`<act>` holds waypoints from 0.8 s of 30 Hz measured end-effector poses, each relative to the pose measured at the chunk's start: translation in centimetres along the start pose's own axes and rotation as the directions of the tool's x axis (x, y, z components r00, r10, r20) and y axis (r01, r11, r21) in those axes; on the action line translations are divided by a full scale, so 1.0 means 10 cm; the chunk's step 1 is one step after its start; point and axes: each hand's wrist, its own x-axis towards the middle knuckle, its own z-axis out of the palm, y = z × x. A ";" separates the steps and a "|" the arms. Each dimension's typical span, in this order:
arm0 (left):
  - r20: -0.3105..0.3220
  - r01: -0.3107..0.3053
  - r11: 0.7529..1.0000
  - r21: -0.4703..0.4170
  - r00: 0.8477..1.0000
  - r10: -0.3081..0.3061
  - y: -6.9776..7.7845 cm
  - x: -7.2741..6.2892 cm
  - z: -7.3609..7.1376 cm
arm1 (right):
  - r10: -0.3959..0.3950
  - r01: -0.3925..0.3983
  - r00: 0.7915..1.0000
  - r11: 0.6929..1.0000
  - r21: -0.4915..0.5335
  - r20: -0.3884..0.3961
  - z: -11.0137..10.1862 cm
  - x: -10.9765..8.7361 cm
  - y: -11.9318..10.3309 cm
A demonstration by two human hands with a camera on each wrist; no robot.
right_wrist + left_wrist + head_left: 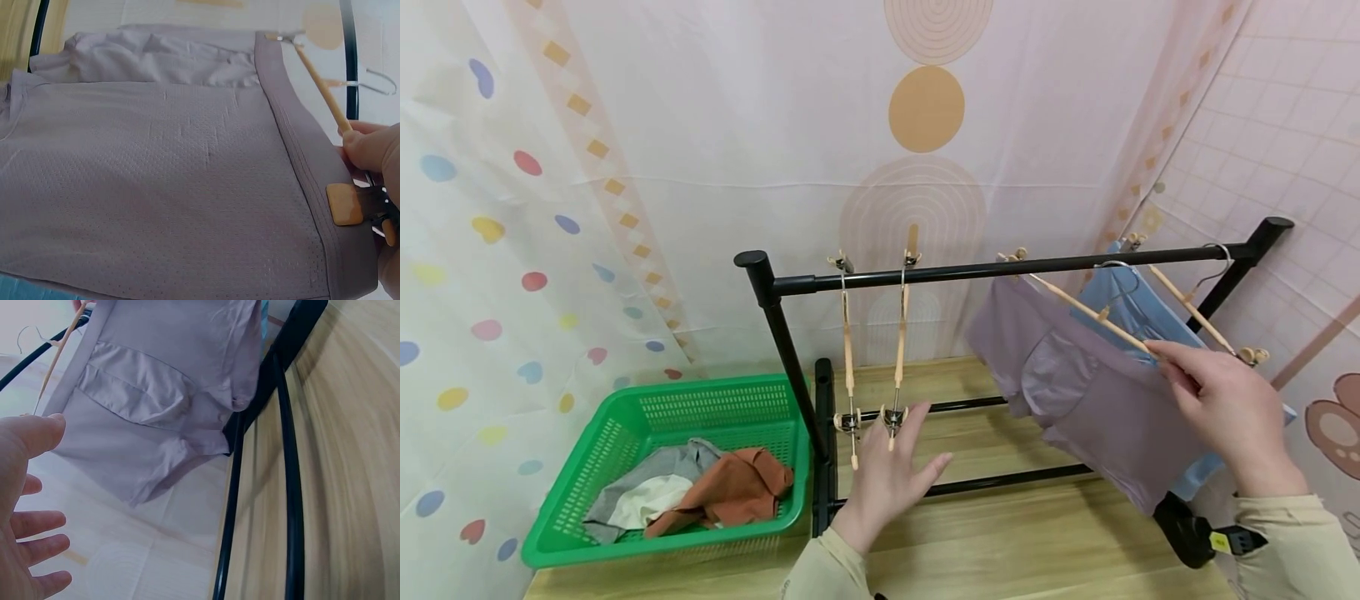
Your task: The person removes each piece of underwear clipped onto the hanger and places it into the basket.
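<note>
In the head view my right hand (1225,408) pinches one end of a wooden clip hanger (1075,305). Lilac boxer briefs (1108,417) hang from its clips by the waistband; one clip (345,204) grips the band close to my fingers in the right wrist view. The hanger's hook is at the black rail (977,271), but I cannot tell whether it sits over it. My left hand (887,475) has its fingers spread, palm toward the briefs in the left wrist view, holding nothing. It is just below two bare clip hangers (900,333) on the rail's left part.
Behind the lilac pair, a light blue garment (1101,292) hangs from another hanger (1195,308) at the rail's right end. A green basket (662,550) with grey, white and rust-brown cloths (737,487) stands at the left on the wooden table (1000,542).
</note>
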 end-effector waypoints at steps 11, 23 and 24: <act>-0.020 0.000 0.997 -0.081 1.000 -0.002 -0.02 0.20 -0.12 | -0.169 0.169 0.986 0.985 0.027 -0.001 0.13 -0.04 0.05; 0.053 0.073 0.996 -0.049 0.996 -0.070 -0.04 0.28 -0.19 | -0.341 0.339 0.940 0.931 0.136 -0.007 0.35 -0.04 0.03; 0.037 0.064 0.997 -0.048 0.997 -0.062 -0.05 0.28 -0.19 | -0.355 0.352 0.935 0.924 0.149 -0.006 0.37 -0.04 0.02</act>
